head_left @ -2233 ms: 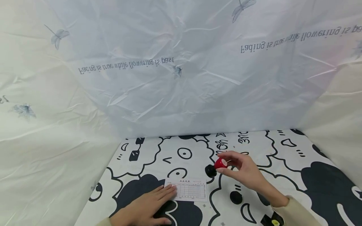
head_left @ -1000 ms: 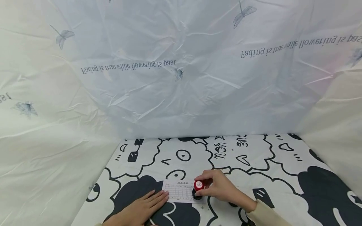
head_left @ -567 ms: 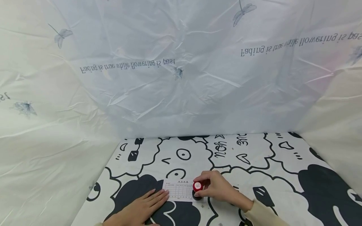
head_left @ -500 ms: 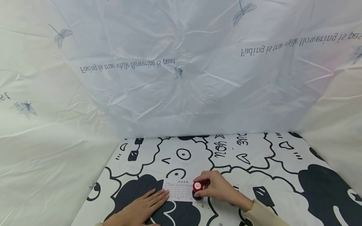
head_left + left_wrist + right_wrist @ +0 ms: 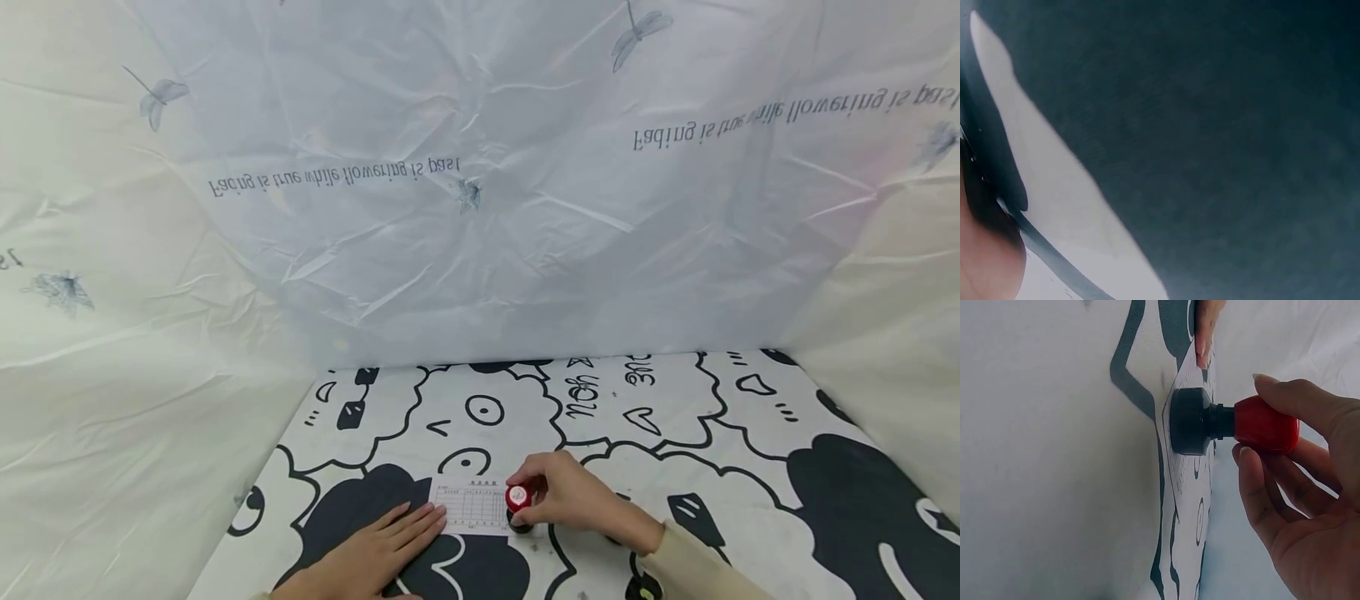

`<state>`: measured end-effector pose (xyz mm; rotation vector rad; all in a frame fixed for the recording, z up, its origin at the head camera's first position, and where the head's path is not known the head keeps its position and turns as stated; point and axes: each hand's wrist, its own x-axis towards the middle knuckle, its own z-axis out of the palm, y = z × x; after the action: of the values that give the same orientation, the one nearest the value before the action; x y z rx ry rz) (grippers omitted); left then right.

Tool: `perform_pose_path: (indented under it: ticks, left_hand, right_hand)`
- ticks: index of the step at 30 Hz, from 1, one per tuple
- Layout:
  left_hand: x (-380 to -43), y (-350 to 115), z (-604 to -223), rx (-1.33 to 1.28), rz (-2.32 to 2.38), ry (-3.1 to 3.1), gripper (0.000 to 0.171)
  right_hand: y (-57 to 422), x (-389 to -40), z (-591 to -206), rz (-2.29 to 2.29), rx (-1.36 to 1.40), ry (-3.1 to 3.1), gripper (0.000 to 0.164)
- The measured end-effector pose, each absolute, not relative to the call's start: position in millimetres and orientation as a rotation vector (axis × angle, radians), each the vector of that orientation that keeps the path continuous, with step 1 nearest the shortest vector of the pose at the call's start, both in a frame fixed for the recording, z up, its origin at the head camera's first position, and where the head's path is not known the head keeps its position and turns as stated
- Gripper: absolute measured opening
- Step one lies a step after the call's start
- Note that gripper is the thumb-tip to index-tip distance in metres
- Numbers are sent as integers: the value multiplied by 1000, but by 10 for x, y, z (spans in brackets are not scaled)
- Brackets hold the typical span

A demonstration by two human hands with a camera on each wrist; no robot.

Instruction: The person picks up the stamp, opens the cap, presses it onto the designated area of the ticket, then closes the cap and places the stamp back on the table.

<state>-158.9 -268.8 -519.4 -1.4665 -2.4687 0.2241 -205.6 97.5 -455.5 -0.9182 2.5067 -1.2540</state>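
A stamp with a red handle [image 5: 517,498] and a round black base [image 5: 1190,421] stands upright on the right end of a printed paper form [image 5: 472,507]. My right hand [image 5: 564,493] pinches the red handle between thumb and fingers, as the right wrist view shows from the side. Flat on the table, my left hand [image 5: 378,546] has its fingertips on the form's left edge. Only a bit of that hand [image 5: 988,262] shows in the left wrist view. Whatever lies under the stamp's base is hidden.
A white cloth [image 5: 517,417] with black cartoon outlines covers the table. Pale plastic sheeting [image 5: 480,275] with printed words hangs at the back and both sides. A small black thing with a yellow spot [image 5: 643,588] is at the right sleeve.
My right hand has brought the stamp from the air at the right down and left onto the form's right end. For the last second it has stayed there; the left hand has hardly moved.
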Motion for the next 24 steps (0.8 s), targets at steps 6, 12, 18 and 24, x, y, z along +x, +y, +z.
perform_pose_path:
  ticks: [6,12,18,24]
  left_hand:
    - [-1603,-2678,-5202,-1456,234,-2477,85]
    - [-1600,-2687,-5168,-1481,211,-2480,88]
    - [-1595,-2704,-5162,-1493,202,-2491,90]
    - [-1604,-2714,-5194,-1489,182,-2494,94]
  right_hand:
    - [977,-2065,-4500,-1238,-933,2501,41]
    - [946,-2045,-4496,-1205,-914,2508,43]
    - [896,-2020,-4487,-1132,-909,2547,38]
    - [880,-2023,-4458,-1097,-909,2555,35]
